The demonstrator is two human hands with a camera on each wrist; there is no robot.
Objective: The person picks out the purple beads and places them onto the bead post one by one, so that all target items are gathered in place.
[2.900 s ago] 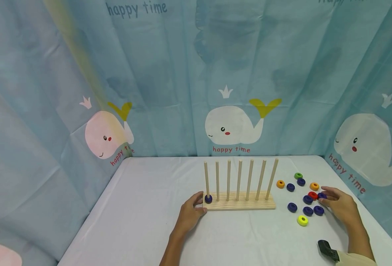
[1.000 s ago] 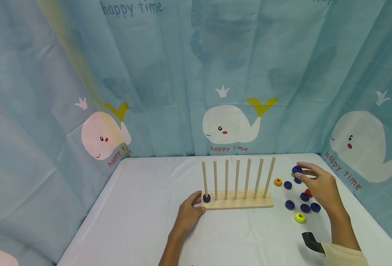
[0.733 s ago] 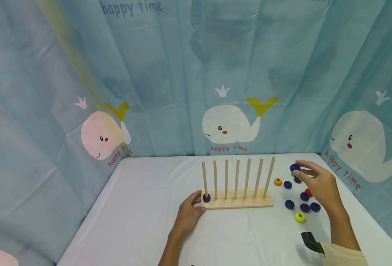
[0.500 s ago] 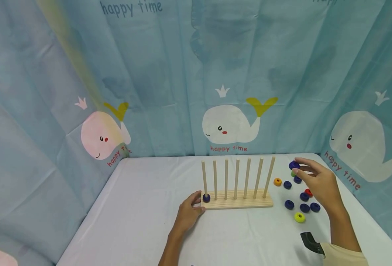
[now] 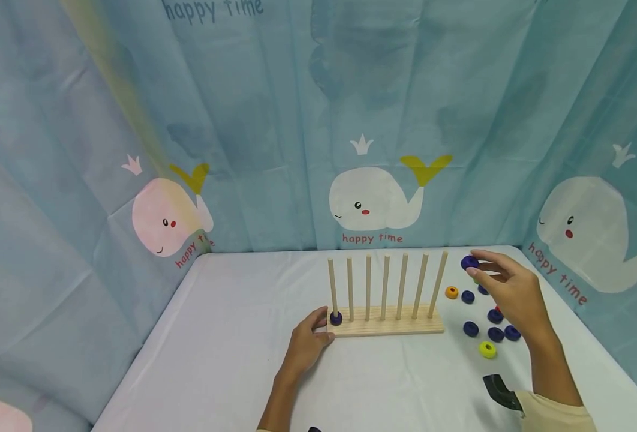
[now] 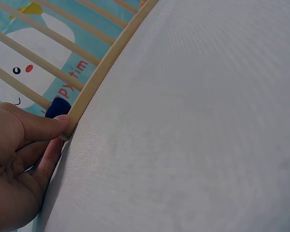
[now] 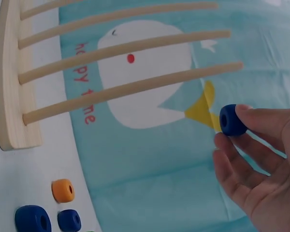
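A wooden base carries a row of several upright pegs, and a dark blue bead sits at the foot of the leftmost one. My left hand grips the base's left end; the left wrist view shows the thumb against its edge, beside that bead. My right hand pinches another blue bead in the air, right of the rightmost peg. In the right wrist view this bead is between thumb and fingers, its hole facing the pegs.
Loose beads lie on the white table right of the base: several blue ones, an orange one, a yellow one, and red and green ones partly hidden by my right hand. A blue whale-print curtain hangs behind.
My right hand took a blue bead from beside the red one, lifted it past the green one and has moved left with it. My left hand keeps its grip on the base.
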